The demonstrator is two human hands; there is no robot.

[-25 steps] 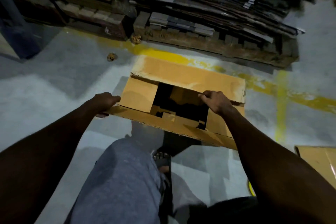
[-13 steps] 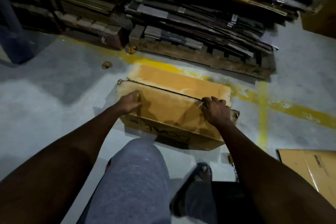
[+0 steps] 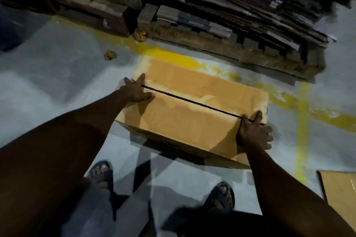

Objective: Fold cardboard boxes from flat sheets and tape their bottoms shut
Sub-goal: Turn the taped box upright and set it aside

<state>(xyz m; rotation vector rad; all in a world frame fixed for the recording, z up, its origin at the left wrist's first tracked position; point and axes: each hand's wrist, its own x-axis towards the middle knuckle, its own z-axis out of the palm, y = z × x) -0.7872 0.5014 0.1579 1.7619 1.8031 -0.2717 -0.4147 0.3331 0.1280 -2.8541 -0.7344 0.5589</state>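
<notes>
Head view: box [image 3: 185,121] closed along its seam [image 3: 192,102].
My left hand [image 3: 135,90] and right hand [image 3: 254,133] press flat on it, fingers spread, at the seam's opposite ends.

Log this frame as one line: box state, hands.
box: on floor, flaps shut, untaped | left hand: presses seam left end | right hand: presses seam right end

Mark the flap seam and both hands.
flap seam [image 3: 196,103]: head view, middle of the dark gap
left hand [image 3: 134,91]: head view, its back
right hand [image 3: 253,132]: head view, its back
</notes>
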